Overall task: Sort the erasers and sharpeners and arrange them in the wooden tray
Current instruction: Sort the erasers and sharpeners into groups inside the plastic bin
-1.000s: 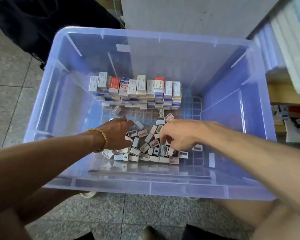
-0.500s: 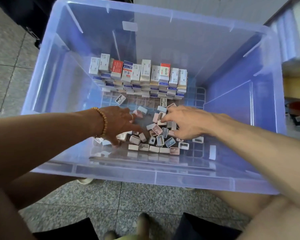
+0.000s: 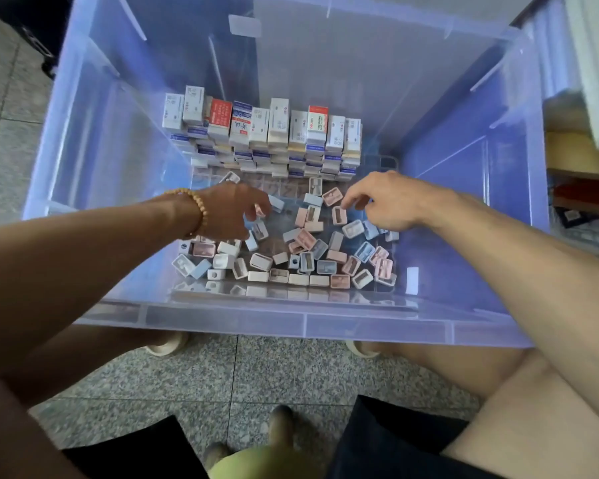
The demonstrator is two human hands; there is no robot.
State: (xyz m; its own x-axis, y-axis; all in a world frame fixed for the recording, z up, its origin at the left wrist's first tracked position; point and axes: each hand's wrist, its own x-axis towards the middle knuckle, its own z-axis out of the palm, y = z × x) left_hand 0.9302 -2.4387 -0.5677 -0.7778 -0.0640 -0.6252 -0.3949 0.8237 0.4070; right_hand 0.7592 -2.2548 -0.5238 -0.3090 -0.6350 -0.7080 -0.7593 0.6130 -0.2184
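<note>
I see a grey speckled stone-tile floor [image 3: 274, 371] under a big translucent blue plastic bin [image 3: 291, 326]; the bin sits on pale round casters [image 3: 168, 344]; shelving with papers runs along the right frame edge, blurred, can't read it; a dark object at top left is cut off.

Inside the bin: rows of boxed white erasers in printed paper sleeves [image 3: 263, 133] stacked against the far wall; a loose heap of small pastel plastic sharpeners [image 3: 305, 257], pink, blue and white, spread from the bin's middle to its near wall, a few lined up along that wall.

Left hand [image 3: 229, 212] with a tan bead bracelet [image 3: 198, 210] sits over the heap's left side; fingers curled, pinching a small pink sharpener [image 3: 259, 211], mostly hidden by the fingers. Right hand [image 3: 384, 202] hovers at the heap's far right side; fingers loosely bent and a little apart, tips just above a pink sharpener; nothing gripped that I can see.

No wooden tray visible from this view; the bin's far rim is cut off by the top edge; the bin floor's grid is hard to make out through the glare.

Versus half a second ago: the camera has dipped closer and lower; both hands have shifted slightly toward the far side of the heap; the eraser rows are unchanged.
</note>
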